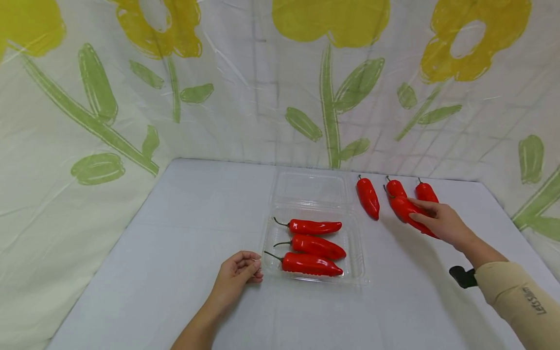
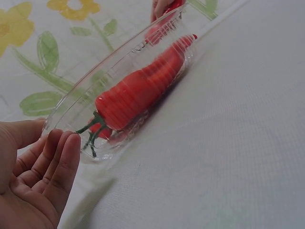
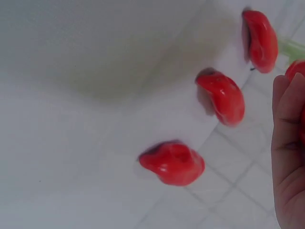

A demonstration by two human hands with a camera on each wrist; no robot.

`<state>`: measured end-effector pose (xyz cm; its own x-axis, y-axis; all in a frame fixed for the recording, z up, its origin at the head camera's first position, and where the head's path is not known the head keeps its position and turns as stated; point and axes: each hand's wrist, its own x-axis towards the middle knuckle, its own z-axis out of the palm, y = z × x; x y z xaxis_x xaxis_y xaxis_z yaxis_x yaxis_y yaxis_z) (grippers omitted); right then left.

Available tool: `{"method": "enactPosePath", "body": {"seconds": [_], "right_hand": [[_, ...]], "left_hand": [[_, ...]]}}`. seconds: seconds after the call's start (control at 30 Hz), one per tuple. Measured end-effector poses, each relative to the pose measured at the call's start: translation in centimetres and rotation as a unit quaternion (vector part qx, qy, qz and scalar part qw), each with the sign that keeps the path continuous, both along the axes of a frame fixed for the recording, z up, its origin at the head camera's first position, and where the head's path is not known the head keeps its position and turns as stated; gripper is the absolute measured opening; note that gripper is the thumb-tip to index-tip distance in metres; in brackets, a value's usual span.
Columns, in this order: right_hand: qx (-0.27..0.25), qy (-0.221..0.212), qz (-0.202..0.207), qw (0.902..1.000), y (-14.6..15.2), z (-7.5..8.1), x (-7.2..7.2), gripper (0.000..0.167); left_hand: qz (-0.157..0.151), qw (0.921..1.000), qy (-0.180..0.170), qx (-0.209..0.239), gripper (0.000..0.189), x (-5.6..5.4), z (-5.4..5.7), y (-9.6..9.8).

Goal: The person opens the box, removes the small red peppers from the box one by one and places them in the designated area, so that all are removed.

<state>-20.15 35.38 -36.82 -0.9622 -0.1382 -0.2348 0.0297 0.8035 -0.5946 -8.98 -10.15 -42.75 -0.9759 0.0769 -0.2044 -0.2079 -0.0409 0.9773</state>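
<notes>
My left hand pinches the left rim of a clear plastic clamshell box, thumb and fingertips at its edge in the left wrist view. Inside the box lie three red peppers, the nearest pepper with its green stem toward that hand. My right hand grips another red pepper, raised over the table on the right. Behind it three more peppers rest on the table: a left pepper, a partly covered middle pepper and a right pepper.
The box's lid lies folded back toward the rear curtain, which is printed with yellow flowers. A white cloth covers the table. A black object shows at the right wrist, beside a beige sleeve.
</notes>
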Motion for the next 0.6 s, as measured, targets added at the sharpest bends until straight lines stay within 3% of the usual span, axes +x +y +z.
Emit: {"method": "enactPosePath", "body": {"seconds": [0.43, 0.6], "right_hand": [[-0.003, 0.012, -0.028, 0.9995, 1.1, -0.2, -0.3, 0.068], [0.001, 0.015, -0.066, 0.9977, 2.8, -0.5, -0.9, 0.07]], "left_hand": [[-0.005, 1.0, 0.005, -0.004, 0.028, 0.1, 0.1, -0.2], [-0.004, 1.0, 0.002, -0.002, 0.027, 0.1, 0.1, -0.1]]}}
